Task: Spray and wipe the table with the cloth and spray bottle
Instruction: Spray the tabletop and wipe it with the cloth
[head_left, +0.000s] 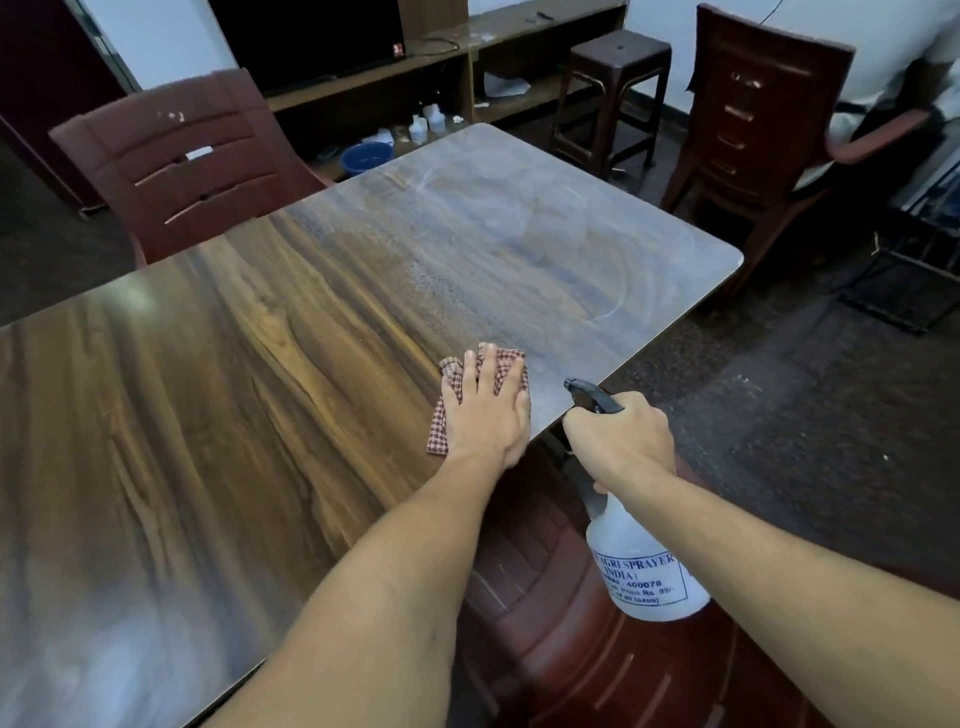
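A wood-grain table (270, 364) fills the left and middle of the head view; its far right part looks misted with droplets and curved wipe marks. My left hand (485, 415) lies flat, fingers spread, on a red-and-white checked cloth (441, 421) pressed to the table near its right edge. My right hand (621, 441) hangs just off that edge and grips the black trigger head of a white spray bottle (641, 566) with a printed label. The bottle's nozzle points toward the table.
A brown plastic chair (171, 156) stands at the table's far left side, another (748, 114) past the far right corner, and one (550, 597) below the bottle. A dark stool (613, 83), low shelves and a blue bowl (366, 156) are behind. A person sits at top right.
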